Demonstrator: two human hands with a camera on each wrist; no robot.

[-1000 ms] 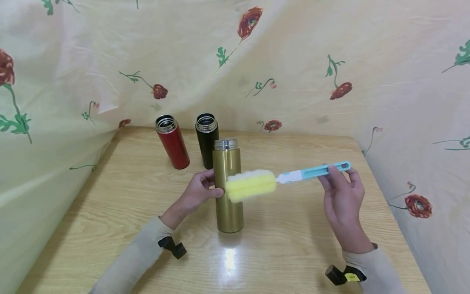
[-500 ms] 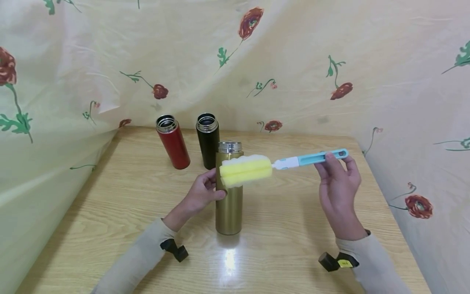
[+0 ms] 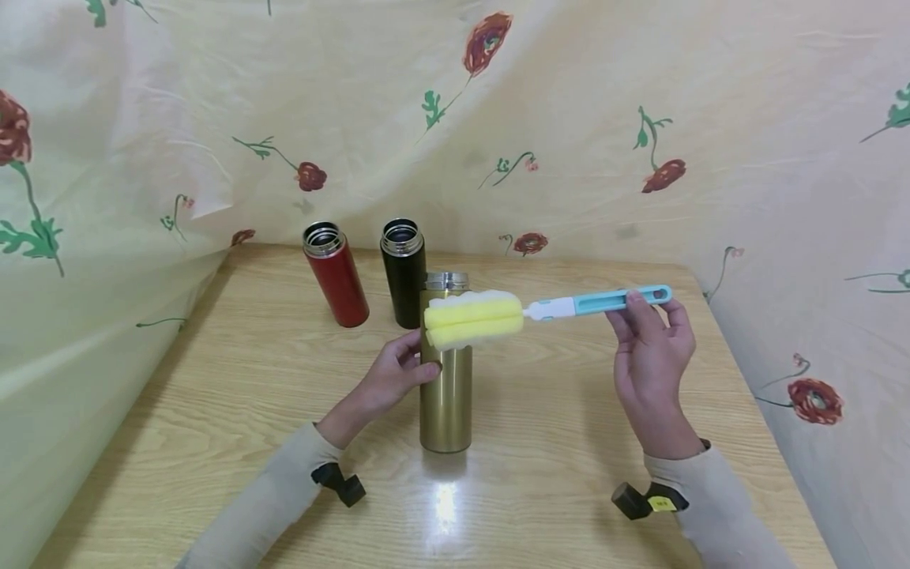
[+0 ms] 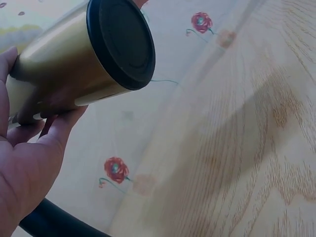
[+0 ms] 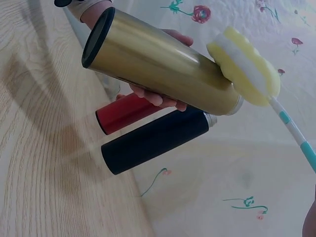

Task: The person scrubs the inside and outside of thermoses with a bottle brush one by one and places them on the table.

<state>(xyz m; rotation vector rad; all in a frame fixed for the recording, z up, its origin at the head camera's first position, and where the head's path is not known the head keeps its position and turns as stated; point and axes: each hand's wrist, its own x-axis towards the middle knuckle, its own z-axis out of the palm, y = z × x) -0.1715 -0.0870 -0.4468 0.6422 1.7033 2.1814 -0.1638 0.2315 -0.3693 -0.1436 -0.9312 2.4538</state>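
Note:
My left hand [image 3: 394, 371] grips a gold thermos bottle [image 3: 448, 403], thumb across its front. The bottle is upright with a bare metal neck, and in the left wrist view its black base [image 4: 123, 44] is raised off the table. My right hand [image 3: 654, 363] pinches the light-blue handle [image 3: 604, 301] of a sponge bottle brush. The brush's yellow and white sponge head [image 3: 475, 318] points left, nearly level, and overlaps the upper bottle in the head view. In the right wrist view the sponge is beside the neck end; contact cannot be told.
Behind the gold bottle, a black thermos bottle [image 3: 404, 276] and a red thermos bottle [image 3: 337, 276] stand lidless on the wooden table [image 3: 213, 395]. A flowered cloth [image 3: 569, 118] hangs along the back and sides.
The right hand has raised the brush and brought it slightly left, from the bottle's middle to its upper part. The gold bottle has shifted slightly right in the left hand.

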